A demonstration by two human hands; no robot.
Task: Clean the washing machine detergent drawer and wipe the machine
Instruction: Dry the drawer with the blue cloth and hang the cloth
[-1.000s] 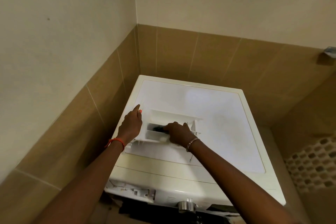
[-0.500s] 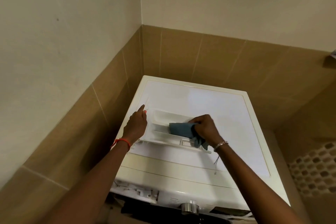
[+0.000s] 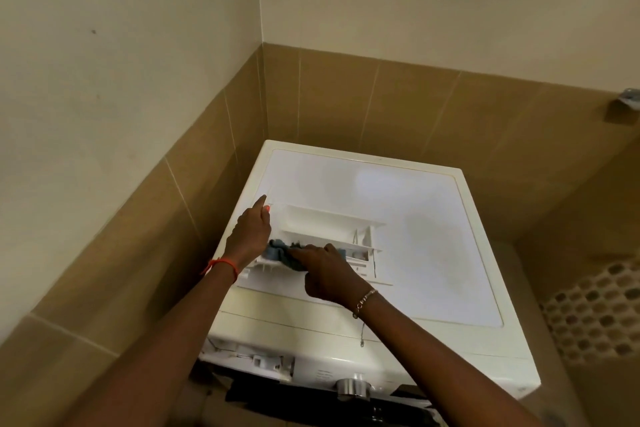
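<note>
The white detergent drawer (image 3: pixel 325 225) lies removed on top of the white washing machine (image 3: pixel 415 218), toward its left front. My left hand (image 3: pixel 251 232) grips the drawer's left end, with the index finger stretched out. My right hand (image 3: pixel 329 272) presses a blue cloth (image 3: pixel 278 252) into the drawer's near left compartment. Part of the cloth is hidden under my fingers. The empty drawer slot (image 3: pixel 249 355) shows at the machine's front left.
The machine stands in a corner between beige and brown tiled walls (image 3: pixel 156 201). A silver dial (image 3: pixel 352 388) sits on the front panel. A mosaic tiled surface (image 3: pixel 595 312) lies to the right, and a metal fitting (image 3: pixel 625 104) is on the right wall.
My right hand has carried the blue cloth from the drawer's right side back to its left compartment. My left hand has kept its hold on the drawer's left end.
</note>
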